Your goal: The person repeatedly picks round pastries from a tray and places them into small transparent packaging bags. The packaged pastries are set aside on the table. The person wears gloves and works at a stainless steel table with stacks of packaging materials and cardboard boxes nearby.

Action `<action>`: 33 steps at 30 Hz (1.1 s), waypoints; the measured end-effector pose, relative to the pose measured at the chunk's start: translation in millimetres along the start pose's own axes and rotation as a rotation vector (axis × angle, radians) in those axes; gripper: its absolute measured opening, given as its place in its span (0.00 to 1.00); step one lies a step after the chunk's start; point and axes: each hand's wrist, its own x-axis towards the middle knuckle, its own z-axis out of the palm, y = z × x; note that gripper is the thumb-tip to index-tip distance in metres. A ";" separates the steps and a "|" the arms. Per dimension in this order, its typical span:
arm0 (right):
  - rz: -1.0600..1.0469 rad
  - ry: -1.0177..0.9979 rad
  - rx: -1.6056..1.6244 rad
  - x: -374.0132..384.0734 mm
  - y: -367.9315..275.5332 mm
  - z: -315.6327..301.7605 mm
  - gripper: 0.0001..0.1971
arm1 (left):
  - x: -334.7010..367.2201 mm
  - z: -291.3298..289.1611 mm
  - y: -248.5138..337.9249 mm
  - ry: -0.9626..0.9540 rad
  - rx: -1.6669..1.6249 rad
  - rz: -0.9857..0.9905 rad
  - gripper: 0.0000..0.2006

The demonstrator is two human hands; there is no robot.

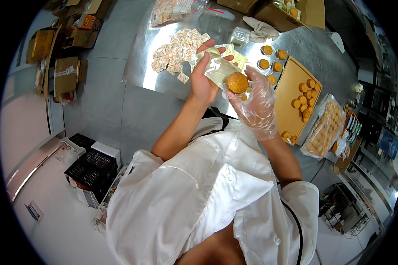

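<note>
My bare left hand (205, 77) is closed on a clear pale plastic pouch (220, 68), its fingers spread behind it. A round golden-brown pastry, like a mooncake (237, 82), sits at the pouch's lower right end. My right hand (256, 104), in a clear plastic glove, grips that mooncake at its right and lower side. How far it reaches into the pouch I cannot tell. Beyond my left hand lies a spread of small white-and-orange sachets (177, 49). More flat pouches (236, 57) rest behind my fingers. Several mooncakes (263, 64) stand on the steel table to the right.
A tan tray (292, 81) with several small mooncakes is at the right, beside a plastic-wrapped pack of pastries (325, 128). At the back are a bag of sachets (168, 11), a clear container (240, 35), a cloth (261, 30) and a cardboard box (276, 15). Black crates (95, 165) stand lower left.
</note>
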 end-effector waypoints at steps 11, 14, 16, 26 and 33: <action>0.422 0.012 0.502 -11.7 -0.1 3.6 0.35 | 3.0 -14.5 4.0 -0.174 0.128 -0.003 0.21; 0.293 0.038 0.301 -8.8 -5.8 -3.0 0.34 | 1.2 -12.6 2.7 -0.184 0.097 0.016 0.20; 0.354 0.062 0.417 -6.8 -15.8 -4.1 0.35 | -1.8 -3.3 4.0 -0.166 -0.004 0.025 0.19; 0.432 0.098 0.404 -5.1 -2.9 -5.0 0.33 | 2.8 17.2 -2.0 -0.028 0.026 0.057 0.22; 0.313 0.134 0.338 -4.8 4.0 -1.5 0.36 | 3.7 10.6 -9.0 -0.146 0.186 0.122 0.23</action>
